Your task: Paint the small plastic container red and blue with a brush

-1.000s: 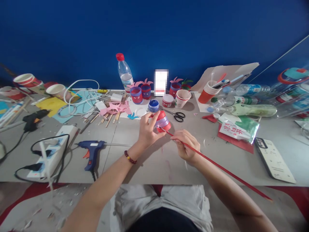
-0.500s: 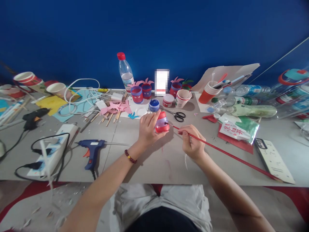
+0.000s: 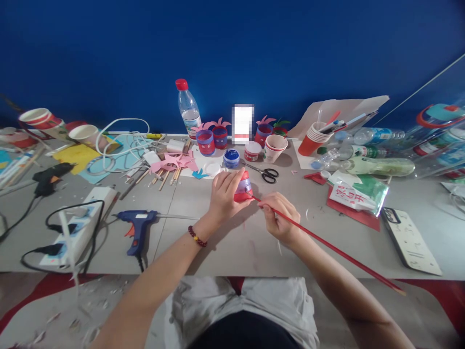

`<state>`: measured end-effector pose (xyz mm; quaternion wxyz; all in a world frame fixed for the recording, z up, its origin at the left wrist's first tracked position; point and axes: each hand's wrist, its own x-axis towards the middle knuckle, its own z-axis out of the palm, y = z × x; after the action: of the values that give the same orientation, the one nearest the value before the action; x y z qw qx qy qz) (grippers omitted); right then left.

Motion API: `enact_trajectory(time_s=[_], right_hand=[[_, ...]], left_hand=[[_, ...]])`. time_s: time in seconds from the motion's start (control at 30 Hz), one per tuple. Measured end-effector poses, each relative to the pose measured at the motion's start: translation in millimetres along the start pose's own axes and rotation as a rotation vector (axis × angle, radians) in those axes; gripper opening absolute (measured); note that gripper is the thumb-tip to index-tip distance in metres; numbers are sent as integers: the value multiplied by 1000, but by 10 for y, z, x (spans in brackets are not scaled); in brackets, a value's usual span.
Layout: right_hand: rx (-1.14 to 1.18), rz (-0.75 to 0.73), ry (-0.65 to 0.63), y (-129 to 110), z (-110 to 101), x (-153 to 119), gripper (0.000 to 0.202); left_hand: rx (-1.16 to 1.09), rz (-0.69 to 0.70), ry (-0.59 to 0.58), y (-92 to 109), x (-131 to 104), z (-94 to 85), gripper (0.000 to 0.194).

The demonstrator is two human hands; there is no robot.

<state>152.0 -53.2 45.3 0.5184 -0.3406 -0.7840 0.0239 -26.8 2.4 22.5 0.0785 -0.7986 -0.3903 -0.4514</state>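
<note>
My left hand [image 3: 225, 196] is wrapped round a small red and purple cup [image 3: 244, 187], its fingers on the cup's left side and thumb along the bottom. Between thumb and fingers of my right hand [image 3: 281, 215] is a long red paintbrush [image 3: 327, 240], whose tip touches the cup's purple band. Beyond the cup stand an open jar of blue paint [image 3: 231, 157] and a red-labelled jar [image 3: 252, 151]. Black scissors [image 3: 269, 175] lie to their right. Painted cups [image 3: 206, 142] with pink paper leaves are at the back.
A blue glue gun [image 3: 137, 230] and a white power strip [image 3: 82, 228] lie at the left, near cables and pink paper scraps [image 3: 174, 162]. Paper cups [image 3: 275, 148] stand behind. Plastic bottles [image 3: 381, 166], a phone [image 3: 412, 242] and a clear-topped bottle [image 3: 189, 114] are also on the table.
My right hand has moved left and closer to the cup, bringing the brush tip onto its purple band. The brush's far end has swung down past the table edge.
</note>
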Motion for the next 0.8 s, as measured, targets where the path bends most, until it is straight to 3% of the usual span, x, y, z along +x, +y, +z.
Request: enact_trajectory(time_s=[0.4,0.63,0.8], right_hand=[[-2,102,3,-119,-15,127,19],[-150,125,91,17,-69,91,21],[-157,146,60,62,-50,32,19]], left_hand=[[-38,70,23,-16,-5,18,88],[-24,35,23,-38,-10,13,89],[-30,80,66,-36,8,8,89]])
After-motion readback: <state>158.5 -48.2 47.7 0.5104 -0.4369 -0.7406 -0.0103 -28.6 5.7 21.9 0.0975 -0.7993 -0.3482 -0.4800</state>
